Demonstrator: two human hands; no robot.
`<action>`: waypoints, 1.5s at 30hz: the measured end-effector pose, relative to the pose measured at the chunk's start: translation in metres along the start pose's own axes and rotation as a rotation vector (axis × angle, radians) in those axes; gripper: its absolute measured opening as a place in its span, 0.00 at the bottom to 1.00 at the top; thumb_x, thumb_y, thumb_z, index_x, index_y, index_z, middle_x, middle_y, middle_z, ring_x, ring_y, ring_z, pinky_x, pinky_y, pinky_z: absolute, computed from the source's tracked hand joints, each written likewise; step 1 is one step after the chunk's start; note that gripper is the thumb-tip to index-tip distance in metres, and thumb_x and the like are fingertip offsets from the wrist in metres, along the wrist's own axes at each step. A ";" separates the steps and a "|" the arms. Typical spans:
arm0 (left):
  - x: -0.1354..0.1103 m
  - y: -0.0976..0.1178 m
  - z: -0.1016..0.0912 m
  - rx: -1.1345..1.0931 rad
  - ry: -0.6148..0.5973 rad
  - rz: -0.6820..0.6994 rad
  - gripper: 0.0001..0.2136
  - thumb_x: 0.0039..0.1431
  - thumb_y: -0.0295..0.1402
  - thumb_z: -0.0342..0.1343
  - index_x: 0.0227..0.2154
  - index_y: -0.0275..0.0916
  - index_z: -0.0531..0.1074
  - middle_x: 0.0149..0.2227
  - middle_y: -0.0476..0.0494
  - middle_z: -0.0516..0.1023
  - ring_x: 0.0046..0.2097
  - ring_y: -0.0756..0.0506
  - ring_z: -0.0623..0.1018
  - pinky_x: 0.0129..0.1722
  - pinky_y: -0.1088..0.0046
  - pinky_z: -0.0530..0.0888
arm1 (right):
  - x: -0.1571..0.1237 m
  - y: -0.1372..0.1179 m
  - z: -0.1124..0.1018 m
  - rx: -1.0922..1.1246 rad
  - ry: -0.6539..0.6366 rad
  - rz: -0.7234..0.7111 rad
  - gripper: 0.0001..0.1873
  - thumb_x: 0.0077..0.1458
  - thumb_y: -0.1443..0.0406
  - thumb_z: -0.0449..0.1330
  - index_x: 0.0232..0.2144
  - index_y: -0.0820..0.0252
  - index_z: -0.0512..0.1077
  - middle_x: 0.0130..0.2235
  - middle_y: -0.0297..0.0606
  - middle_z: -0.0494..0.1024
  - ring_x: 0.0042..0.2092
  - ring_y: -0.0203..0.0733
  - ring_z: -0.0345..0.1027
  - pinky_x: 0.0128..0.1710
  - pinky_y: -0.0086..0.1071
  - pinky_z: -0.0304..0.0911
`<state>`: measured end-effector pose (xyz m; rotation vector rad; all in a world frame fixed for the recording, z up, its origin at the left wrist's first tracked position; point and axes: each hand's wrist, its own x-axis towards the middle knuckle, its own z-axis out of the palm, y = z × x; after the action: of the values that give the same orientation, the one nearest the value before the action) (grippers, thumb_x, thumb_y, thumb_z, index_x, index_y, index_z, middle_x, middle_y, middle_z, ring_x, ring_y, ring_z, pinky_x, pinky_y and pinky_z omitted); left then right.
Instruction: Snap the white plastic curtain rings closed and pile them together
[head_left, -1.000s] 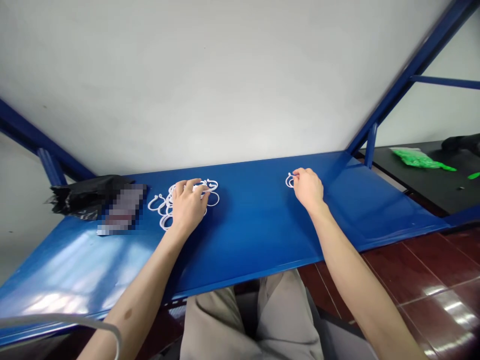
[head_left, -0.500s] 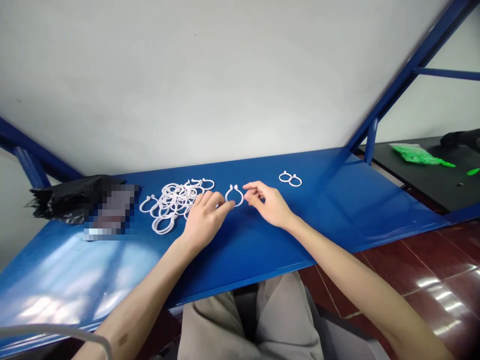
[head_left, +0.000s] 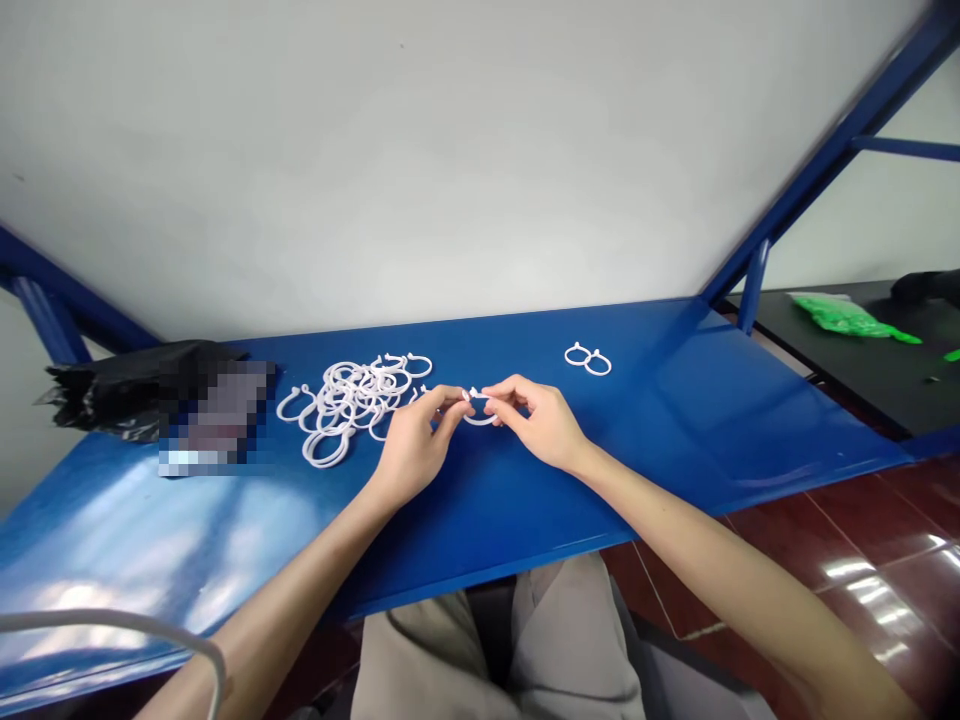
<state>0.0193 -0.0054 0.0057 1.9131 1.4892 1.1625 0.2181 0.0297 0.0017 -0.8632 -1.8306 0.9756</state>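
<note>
Both hands meet over the middle of the blue shelf [head_left: 675, 420]. My left hand [head_left: 412, 445] and my right hand [head_left: 541, 425] each pinch one end of a single white plastic ring [head_left: 480, 414], held just above the surface. A heap of several white rings [head_left: 349, 400] lies to the left of my left hand. Two closed white rings [head_left: 588, 359] lie side by side further right and back, apart from my right hand.
A crumpled black bag [head_left: 127, 390] with a blurred patch sits at the shelf's left end. Blue frame struts [head_left: 817, 160] rise at the right. A black table [head_left: 862, 370] with a green bag [head_left: 844, 316] stands at far right. A white wall is behind.
My right hand let go of the pair of rings at the right and came to the middle. My left hand took one ring from the heap; both hands now pinch it.
</note>
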 end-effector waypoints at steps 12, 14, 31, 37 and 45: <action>-0.013 -0.012 0.009 0.115 -0.013 0.170 0.07 0.67 0.28 0.49 0.35 0.42 0.71 0.34 0.48 0.80 0.36 0.48 0.79 0.38 0.72 0.73 | -0.008 0.007 0.000 -0.202 -0.150 -0.258 0.10 0.69 0.63 0.57 0.41 0.55 0.79 0.39 0.38 0.82 0.40 0.40 0.76 0.42 0.34 0.71; -0.012 -0.013 0.010 0.152 -0.018 0.180 0.07 0.68 0.28 0.49 0.35 0.43 0.71 0.35 0.48 0.79 0.37 0.47 0.79 0.38 0.71 0.74 | -0.008 0.009 0.001 -0.238 -0.150 -0.268 0.10 0.69 0.62 0.56 0.43 0.54 0.79 0.40 0.38 0.82 0.41 0.41 0.77 0.43 0.34 0.72; 0.007 -0.045 -0.027 0.837 0.032 0.327 0.10 0.63 0.40 0.58 0.37 0.40 0.77 0.44 0.36 0.76 0.49 0.32 0.71 0.47 0.52 0.72 | 0.021 0.045 -0.099 -0.989 0.423 0.217 0.14 0.63 0.68 0.54 0.45 0.59 0.78 0.44 0.45 0.80 0.46 0.52 0.71 0.45 0.43 0.68; 0.007 -0.047 -0.025 0.811 -0.052 0.376 0.07 0.65 0.33 0.54 0.34 0.40 0.76 0.42 0.37 0.76 0.46 0.35 0.70 0.45 0.54 0.71 | 0.019 0.050 -0.100 -1.048 0.370 0.297 0.12 0.63 0.68 0.55 0.44 0.61 0.77 0.44 0.50 0.78 0.47 0.55 0.69 0.47 0.46 0.67; 0.005 -0.018 -0.015 0.606 0.042 0.530 0.06 0.68 0.32 0.53 0.37 0.41 0.75 0.41 0.41 0.78 0.43 0.41 0.71 0.46 0.61 0.71 | 0.020 0.025 -0.064 -0.662 0.310 0.011 0.10 0.66 0.62 0.57 0.38 0.57 0.78 0.41 0.42 0.80 0.43 0.47 0.72 0.47 0.41 0.68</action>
<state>-0.0031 0.0033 0.0017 2.8385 1.5191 1.0221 0.2729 0.0758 0.0079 -1.3316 -1.8847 0.1968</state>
